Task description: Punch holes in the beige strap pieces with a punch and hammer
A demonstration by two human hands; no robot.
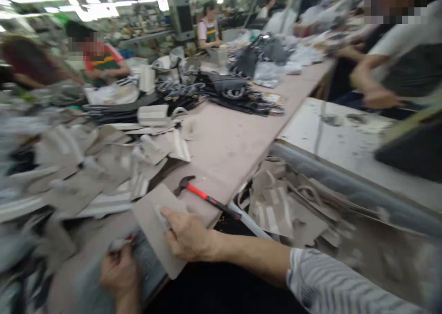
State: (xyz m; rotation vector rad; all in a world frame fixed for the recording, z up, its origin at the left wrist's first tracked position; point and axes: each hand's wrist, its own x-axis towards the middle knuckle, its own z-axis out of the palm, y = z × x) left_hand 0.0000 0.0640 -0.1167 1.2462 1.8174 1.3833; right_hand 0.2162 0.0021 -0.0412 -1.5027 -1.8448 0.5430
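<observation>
My right hand (pixel 191 235) grips a flat beige panel (pixel 155 226), thumb on top, and holds it tilted near the table edge. To its left, my left hand (pixel 120 270) is closed in a pinch over a grey board (pixel 148 263). A small pale thing shows at its fingertips, too blurred to name. Just beyond the panel, a claw hammer (pixel 207 198) with a red and black handle lies on the table, its head pointing left.
Beige pieces with white straps (pixel 100 166) are heaped on the left. Black pieces (pixel 238 90) lie farther back on the table (pixel 231 134). On the right, a bin (pixel 311 162) holds more beige pieces. A co-worker's arm (pixel 373 84) is at the right; other people sit farther back.
</observation>
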